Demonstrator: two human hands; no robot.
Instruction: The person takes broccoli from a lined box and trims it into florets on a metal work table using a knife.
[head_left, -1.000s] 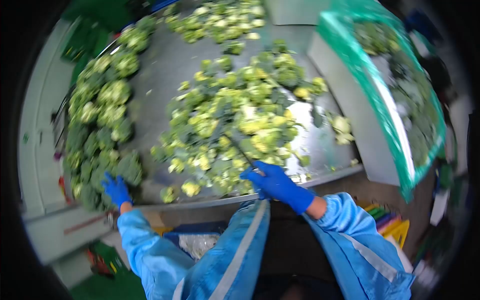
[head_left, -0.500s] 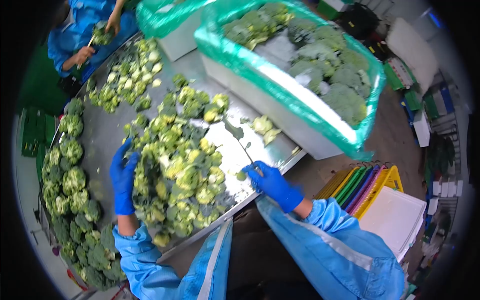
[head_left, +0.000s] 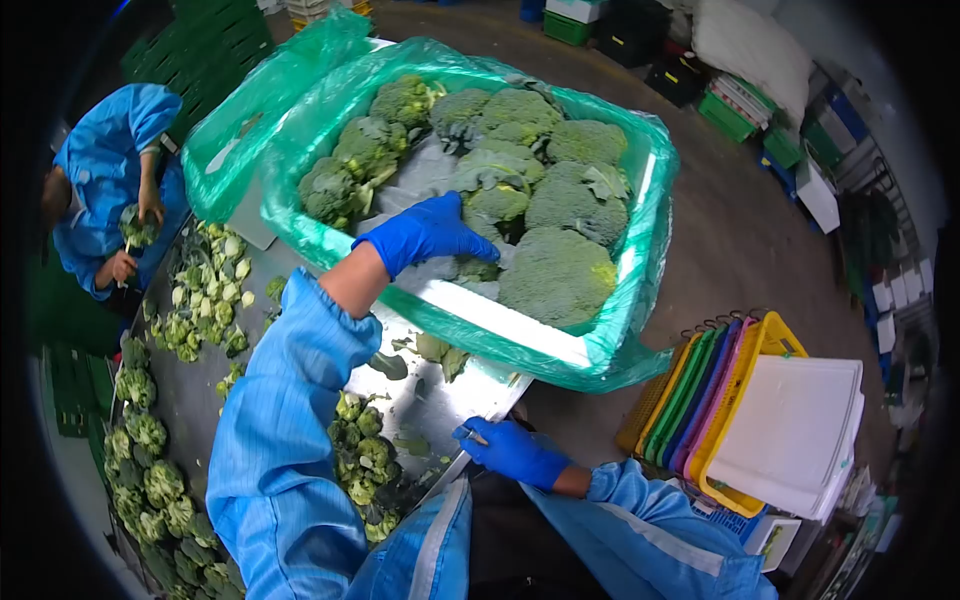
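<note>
My left hand (head_left: pixel 428 236), in a blue glove, reaches over the near wall of the lined box (head_left: pixel 470 300). Its thumb and fingers are spread against the broccoli heads (head_left: pixel 497 205), and some fingertips are hidden among them. A large broccoli head (head_left: pixel 558 278) lies just right of the hand. By the metal table's edge (head_left: pixel 440 385), my gloved right hand (head_left: pixel 512 452) is closed around a small, thin, metal-looking tool (head_left: pixel 477 437), mostly hidden in the fist. Cut broccoli florets (head_left: pixel 365 455) are heaped on the table, partly behind my left sleeve.
A co-worker (head_left: pixel 115 185) at the far left holds a broccoli head (head_left: pixel 138 228). Trimmed pieces (head_left: pixel 210 290) lie before them. Whole heads (head_left: pixel 165 485) line the table's left edge. Coloured baskets (head_left: pixel 700 390) and a white board (head_left: pixel 785 430) stand right of the table.
My left hand has gone from beside the floret heap up into the box. The leafy stem at my right hand is no longer there. The view has turned toward the box.
</note>
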